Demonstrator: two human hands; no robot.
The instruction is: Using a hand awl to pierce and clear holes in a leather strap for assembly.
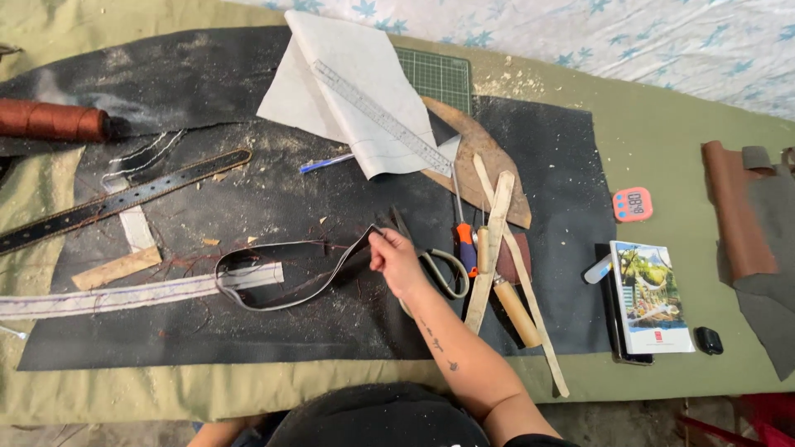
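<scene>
Your right hand (396, 261) is pinched on the end of a dark leather strap (286, 277), lifting that end off the black leather sheet (546, 165) at mid-counter; the rest of the strap curls in a loop to the left, near a pale fabric strip (124, 296) lying flat along the sheet. Your left hand isn't in view, so can't tell its state. Just right of the right hand: scissors (435, 261), an orange-handled tool (464, 236), a wood-handled knife (513, 310) & long pale wooden strips (493, 248). Far side: white paper pattern (348, 74) w/ a clear ruler (381, 116) across it, partly over a green cutting mat (443, 76). Far left: a stitched black belt (124, 199) lying diagonal & a roll of brown thread (50, 120). Right of the sheet, on the green counter (662, 149): a small orange timer (633, 204), a booklet (650, 296), a brown leather roll (733, 211).
</scene>
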